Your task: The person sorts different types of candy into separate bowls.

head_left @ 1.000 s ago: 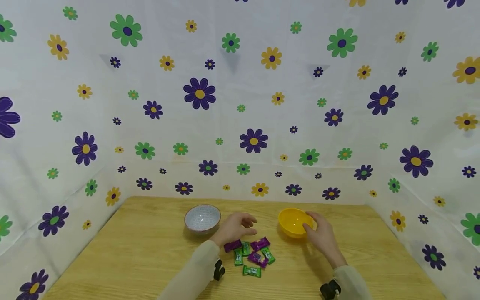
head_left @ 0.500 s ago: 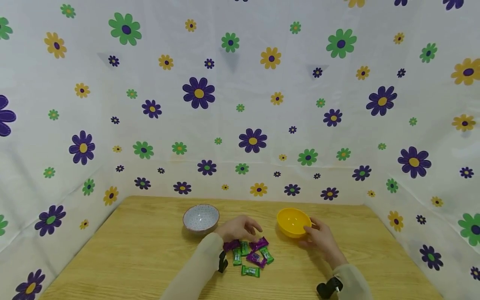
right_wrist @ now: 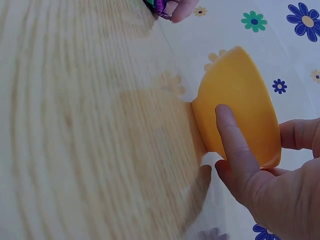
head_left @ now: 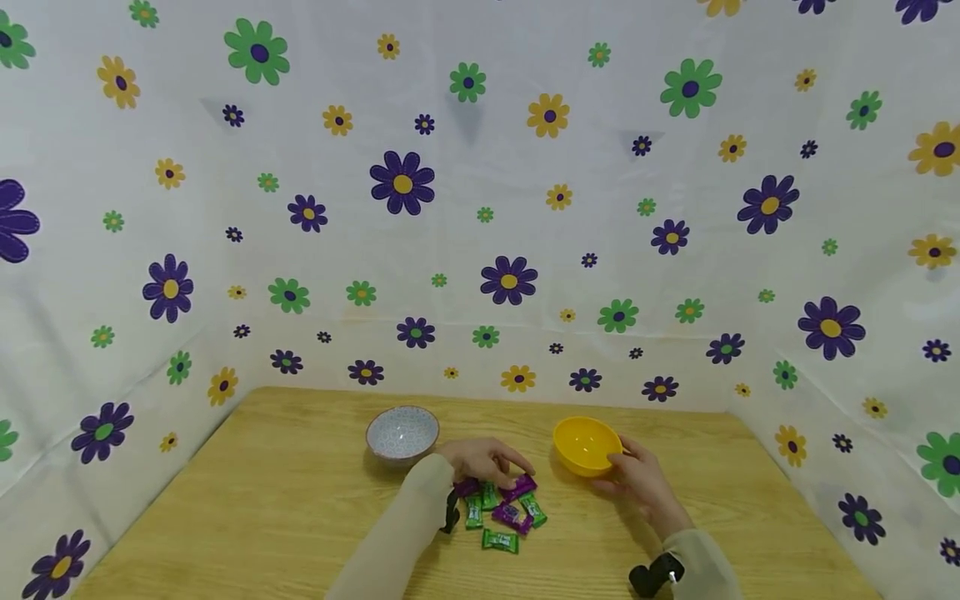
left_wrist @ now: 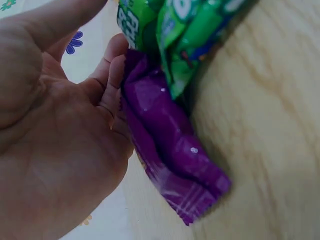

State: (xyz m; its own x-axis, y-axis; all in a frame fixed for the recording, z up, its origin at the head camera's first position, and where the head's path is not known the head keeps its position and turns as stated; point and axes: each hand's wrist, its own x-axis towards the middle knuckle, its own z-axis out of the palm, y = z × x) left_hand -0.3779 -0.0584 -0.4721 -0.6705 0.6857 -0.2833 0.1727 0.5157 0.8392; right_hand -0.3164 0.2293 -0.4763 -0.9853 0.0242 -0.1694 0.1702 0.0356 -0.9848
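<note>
My left hand reaches over a loose group of wrapped candies, its thumb and forefinger at the far purple candy. Whether they pinch it is hidden. In the left wrist view another purple candy lies beside the palm, with green candies beyond it. More of the group, a purple candy and a green candy, lie nearer me. On the right, my right hand holds the side of a yellow bowl. One finger lies along the bowl's outer wall in the right wrist view, others at its rim.
A grey-patterned bowl with a reddish rim stands left of the candies, just behind the left forearm. The wooden table is bounded at the back and sides by a white flowered cloth.
My left hand has moved right and down to the far purple candy. The right hand's fingers have shifted from the rim to lower on the yellow bowl's side; the bowl has barely moved.
</note>
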